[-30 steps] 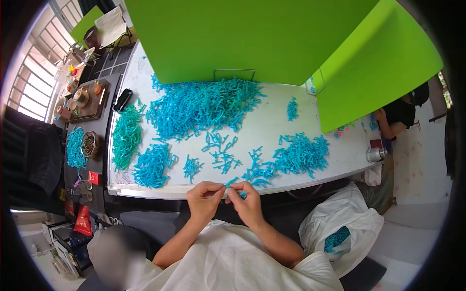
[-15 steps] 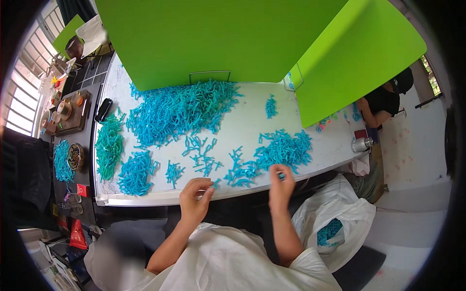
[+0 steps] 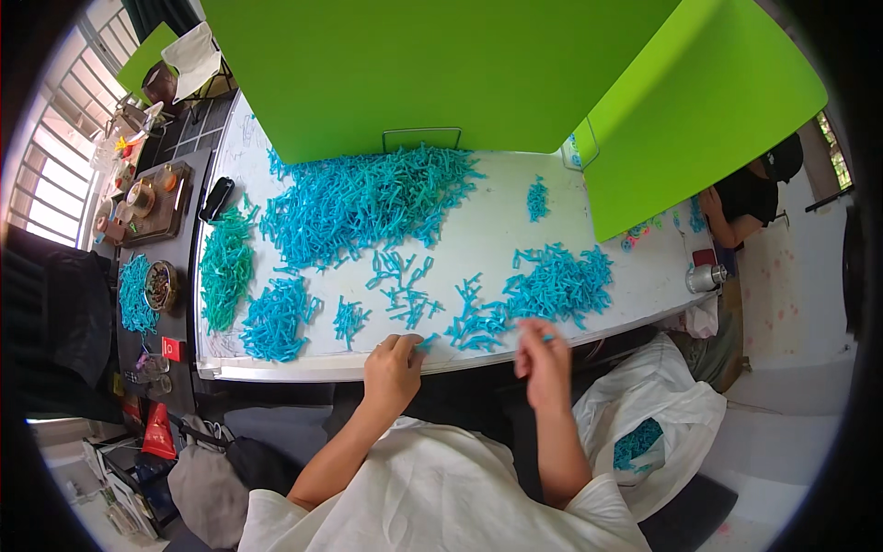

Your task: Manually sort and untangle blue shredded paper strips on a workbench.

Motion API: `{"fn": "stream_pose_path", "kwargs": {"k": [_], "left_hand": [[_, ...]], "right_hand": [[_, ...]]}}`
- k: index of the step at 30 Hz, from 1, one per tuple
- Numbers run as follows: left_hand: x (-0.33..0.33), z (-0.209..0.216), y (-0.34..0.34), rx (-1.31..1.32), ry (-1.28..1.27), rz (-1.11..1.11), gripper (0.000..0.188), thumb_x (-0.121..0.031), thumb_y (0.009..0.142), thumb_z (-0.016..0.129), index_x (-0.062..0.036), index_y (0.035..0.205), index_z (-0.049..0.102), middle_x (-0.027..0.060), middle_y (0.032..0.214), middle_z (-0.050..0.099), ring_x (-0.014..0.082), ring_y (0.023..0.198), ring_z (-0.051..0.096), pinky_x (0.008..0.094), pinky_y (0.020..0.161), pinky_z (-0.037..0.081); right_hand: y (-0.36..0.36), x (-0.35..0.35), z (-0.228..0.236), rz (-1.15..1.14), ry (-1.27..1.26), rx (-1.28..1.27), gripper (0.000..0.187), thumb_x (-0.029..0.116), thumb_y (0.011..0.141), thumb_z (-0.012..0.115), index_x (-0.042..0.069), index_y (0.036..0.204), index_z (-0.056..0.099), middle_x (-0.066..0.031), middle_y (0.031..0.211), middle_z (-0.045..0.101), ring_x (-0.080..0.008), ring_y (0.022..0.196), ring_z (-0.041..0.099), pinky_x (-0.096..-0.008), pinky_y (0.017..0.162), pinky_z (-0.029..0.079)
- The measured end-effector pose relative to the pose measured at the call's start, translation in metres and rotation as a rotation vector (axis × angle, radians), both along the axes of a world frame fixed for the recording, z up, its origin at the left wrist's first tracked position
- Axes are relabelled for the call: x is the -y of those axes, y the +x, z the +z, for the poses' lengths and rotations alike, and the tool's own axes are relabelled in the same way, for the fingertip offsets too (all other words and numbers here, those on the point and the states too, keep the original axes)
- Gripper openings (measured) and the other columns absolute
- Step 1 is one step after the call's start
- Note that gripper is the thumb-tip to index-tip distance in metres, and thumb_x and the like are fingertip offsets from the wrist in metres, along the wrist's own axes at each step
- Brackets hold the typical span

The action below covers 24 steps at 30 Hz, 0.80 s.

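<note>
White bag (image 3: 658, 405) sits by my right knee, open-topped, w/ a clump of blue pieces (image 3: 637, 443) in it. Dark bag & red packet on the floor to my left, too blurred to say more.

My left hand (image 3: 393, 368) rests at the near edge of the bench (image 3: 497, 230), fingers curled, thumb & forefinger pinching a small blue piece (image 3: 426, 341) at the rim. My right hand (image 3: 543, 354) is up at the same edge, fingers loosely bent, a bit of blue piece (image 3: 549, 338) showing at the fingertips; can't tell if it's gripped or just touched. Both forearms come up from the lower edge, elbows bent, hands apart from each other.

Just beyond the hands: small scatter of blue pieces (image 3: 474, 322), then a denser heap (image 3: 561, 281) to the right. Mid-bench a loose sprinkle (image 3: 400, 285); left side a compact blue pile (image 3: 276, 317) & a greener strip (image 3: 225, 267) beside it. Far side: the biggest heap (image 3: 368, 202), against a green screen (image 3: 441, 64) w/ a wire stand (image 3: 421, 133) at its foot. 2nd green panel (image 3: 699, 101) angles off on the right. Metal cup (image 3: 705, 277) at the right end.

Side table on the left holds a tray (image 3: 147, 198) of small jars & a round tin (image 3: 160, 285). Another person (image 3: 750, 193) in dark top sits past the right end.
</note>
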<state>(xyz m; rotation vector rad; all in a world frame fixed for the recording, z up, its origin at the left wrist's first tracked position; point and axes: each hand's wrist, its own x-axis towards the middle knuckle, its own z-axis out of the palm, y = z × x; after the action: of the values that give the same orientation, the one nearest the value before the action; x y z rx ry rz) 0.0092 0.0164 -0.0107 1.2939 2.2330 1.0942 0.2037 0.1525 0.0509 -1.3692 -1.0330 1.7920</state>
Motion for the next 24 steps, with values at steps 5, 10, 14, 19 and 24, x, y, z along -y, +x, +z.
{"fn": "stream_pose_path", "kwargs": {"k": [5,10,14,19,24], "left_hand": [[0.001,0.021,0.012,0.26,0.048,0.136,0.018,0.002,0.08,0.074,-0.0023,0.097,0.069,0.0093,0.082,0.068,0.019,0.068,0.068,0.0311,0.062,0.054],[-0.003,0.043,0.029,0.516,0.163,0.167,0.018,0.003,0.08,0.076,0.0001,0.096,0.067,0.0085,0.084,0.07,0.0137,0.068,0.067,0.0266,0.064,0.056],[-0.026,0.041,-0.004,0.254,0.177,-0.026,0.02,0.003,0.076,0.076,-0.004,0.094,0.069,0.0105,0.083,0.066,0.021,0.065,0.065,0.0316,0.059,0.053],[-0.104,-0.001,-0.048,-0.213,0.056,0.065,0.008,-0.011,0.082,0.074,-0.0061,0.087,0.072,0.016,0.088,0.066,0.0347,0.072,0.066,0.0439,0.063,0.052],[-0.148,-0.016,-0.051,-0.336,-0.193,0.02,0.01,-0.011,0.079,0.076,-0.0044,0.084,0.071,0.0169,0.087,0.066,0.0368,0.078,0.068,0.0442,0.066,0.055]], "right_hand": [[-0.034,0.06,-0.033,0.212,-0.295,-0.152,0.028,0.021,0.096,0.069,0.005,0.118,0.063,0.001,0.082,0.061,-0.006,0.068,0.056,-0.0214,0.058,0.047],[-0.065,0.072,-0.046,0.175,-0.087,-0.154,0.019,0.019,0.099,0.066,0.003,0.111,0.066,0.0006,0.086,0.063,-0.0041,0.066,0.052,-0.0209,0.057,0.044],[-0.056,0.052,-0.042,0.092,0.065,-0.08,0.017,0.018,0.101,0.062,0.003,0.107,0.067,-0.0016,0.093,0.065,-0.0048,0.067,0.052,-0.022,0.058,0.044],[-0.048,0.04,-0.027,0.137,0.107,-0.006,0.02,0.018,0.101,0.062,0.002,0.113,0.065,-0.0039,0.09,0.064,-0.0061,0.066,0.053,-0.0205,0.057,0.047],[-0.047,0.046,-0.025,0.107,0.092,-0.044,0.025,0.019,0.099,0.065,0.002,0.117,0.062,-0.0051,0.088,0.065,-0.0092,0.068,0.06,-0.0223,0.056,0.052]]}}
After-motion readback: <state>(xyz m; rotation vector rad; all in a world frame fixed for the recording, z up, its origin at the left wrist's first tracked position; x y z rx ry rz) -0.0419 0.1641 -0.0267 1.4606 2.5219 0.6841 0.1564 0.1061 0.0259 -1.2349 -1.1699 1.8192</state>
